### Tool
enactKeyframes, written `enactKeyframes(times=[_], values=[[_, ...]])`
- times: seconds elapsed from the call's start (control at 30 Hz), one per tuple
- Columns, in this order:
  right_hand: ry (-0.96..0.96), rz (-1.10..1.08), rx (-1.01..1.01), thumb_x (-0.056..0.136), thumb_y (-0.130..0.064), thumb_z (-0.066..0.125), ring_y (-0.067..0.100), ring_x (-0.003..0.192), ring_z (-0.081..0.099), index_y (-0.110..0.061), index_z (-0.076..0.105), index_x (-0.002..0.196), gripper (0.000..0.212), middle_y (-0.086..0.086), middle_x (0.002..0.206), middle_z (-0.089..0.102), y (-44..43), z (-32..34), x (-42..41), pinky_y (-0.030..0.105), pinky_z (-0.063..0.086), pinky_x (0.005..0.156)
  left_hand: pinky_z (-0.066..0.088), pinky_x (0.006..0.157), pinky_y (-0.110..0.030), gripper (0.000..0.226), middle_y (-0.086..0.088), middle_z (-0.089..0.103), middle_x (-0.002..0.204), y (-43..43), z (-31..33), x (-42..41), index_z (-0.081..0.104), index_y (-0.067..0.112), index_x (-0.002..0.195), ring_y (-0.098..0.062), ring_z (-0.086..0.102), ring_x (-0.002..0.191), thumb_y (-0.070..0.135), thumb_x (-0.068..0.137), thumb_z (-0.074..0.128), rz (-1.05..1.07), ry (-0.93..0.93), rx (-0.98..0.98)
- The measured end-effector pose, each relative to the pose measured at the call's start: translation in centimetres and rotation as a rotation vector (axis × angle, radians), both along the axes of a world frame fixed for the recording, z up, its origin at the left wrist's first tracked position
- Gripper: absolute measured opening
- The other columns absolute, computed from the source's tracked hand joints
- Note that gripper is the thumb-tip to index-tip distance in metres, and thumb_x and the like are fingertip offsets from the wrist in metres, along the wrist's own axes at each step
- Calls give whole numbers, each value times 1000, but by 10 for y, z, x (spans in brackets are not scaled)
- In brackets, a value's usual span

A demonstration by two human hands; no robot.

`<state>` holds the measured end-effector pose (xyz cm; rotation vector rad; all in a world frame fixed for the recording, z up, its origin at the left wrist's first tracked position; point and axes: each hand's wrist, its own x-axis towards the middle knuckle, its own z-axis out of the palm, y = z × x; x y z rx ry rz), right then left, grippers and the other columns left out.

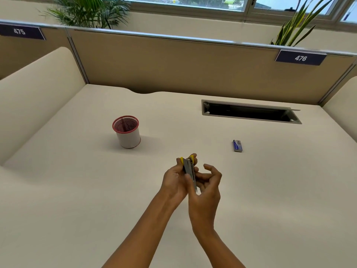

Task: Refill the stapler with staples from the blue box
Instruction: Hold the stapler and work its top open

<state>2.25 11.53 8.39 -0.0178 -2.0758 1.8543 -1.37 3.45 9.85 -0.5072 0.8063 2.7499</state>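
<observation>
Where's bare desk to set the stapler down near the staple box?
Bare desk lies between the right hand and the blue box, and wider between the mesh cup and the left hand. Avoid the cable slot behind the box. The stapler is in both hands.

Your stapler [188,167] shows dull grey metal with glossy yellow plastic ends. The blue box [237,146] looks like printed card. The pen cup [127,131] is fine mesh, the desk [77,190] smooth matt cream.

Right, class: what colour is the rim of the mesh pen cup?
Red, on the mesh pen cup; seen in the head view.
</observation>
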Motion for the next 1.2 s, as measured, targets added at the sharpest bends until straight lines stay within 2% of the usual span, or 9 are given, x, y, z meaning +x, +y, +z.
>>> enactKeyframes(times=[0.1, 0.27, 0.4, 0.57, 0.67, 0.77, 0.9, 1.03, 1.2], values=[[-100, 49, -60, 89, -28, 63, -3, 84, 68, -35, 41, 119, 37, -12, 93, 68, 4, 7, -7, 10, 53, 65, 47, 92, -38, 48, -6, 70, 110, -6, -4, 0, 68, 8, 110, -24, 61, 101, 36, 101, 30, -71, 63, -157], [-78, 64, -29, 90, -23, 65, -3, 81, 69, -25, 41, 126, 43, -10, 90, 70, 1, 16, -18, 9, 53, 64, 57, 75, -28, 56, -6, 73, 110, 6, 1, 3, 73, 17, 107, -18, 71, 94, 54, 93, 33, -63, 82, -303], [-49, 0, -18, 93, -23, 61, 5, 70, 69, -22, 38, 124, 39, -6, 89, 70, -8, 19, -21, 11, 52, 58, 55, 74, -21, 55, -4, 74, 109, 16, 5, 7, 67, 16, 115, -16, 70, 95, 54, 93, 34, -18, 163, -477], [-119, 48, -96, 102, -27, 43, 2, 79, 69, -27, 38, 124, 23, -1, 94, 70, -5, 21, -28, 13, 51, 63, 55, 68, -19, 48, 4, 77, 91, 21, 7, 7, 75, 36, 92, -11, 72, 89, 56, 94, 32, -70, 192, -619], [-310, 239, -274, 101, -33, 43, 9, 97, 69, -40, 32, 128, 30, 2, 109, 70, 4, 23, -32, 26, 56, 75, 55, 73, -21, 40, 18, 69, 116, 12, 11, 6, 66, 44, 113, -5, 67, 103, 56, 93, 34, -109, 228, -587], [-452, 355, -442, 92, -35, 57, 25, 118, 61, -45, 26, 137, 55, 4, 129, 64, 12, 23, -35, 45, 48, 95, 51, 81, -25, 39, 30, 47, 135, 3, 12, 3, 36, 56, 135, 1, 53, 117, 51, 96, 34, -118, 304, -628], [-421, 229, -456, 89, -20, 67, 18, 102, 70, -45, 32, 132, 62, -3, 119, 67, 20, 21, -37, 44, 51, 90, 56, 83, -40, 52, 8, 56, 130, 0, 6, 3, 23, 51, 143, -23, 60, 115, 42, 97, 43, -77, 229, -644], [-371, 117, -389, 87, -12, 70, -3, 88, 71, -43, 32, 133, 68, -12, 111, 68, 23, 18, -40, 15, 46, 65, 58, 81, -40, 37, -3, 62, 128, -1, 2, 10, 55, 32, 129, -26, 66, 107, 44, 95, 45, -229, 160, -614], [-405, 185, -292, 86, -10, 71, 8, 106, 68, -33, 41, 134, 61, -4, 119, 69, 28, 14, -41, 28, 55, 80, 58, 75, -31, 27, -15, 70, 109, 2, -5, 10, 61, 22, 118, -21, 68, 97, 26, 100, 42, -331, 220, -726]])
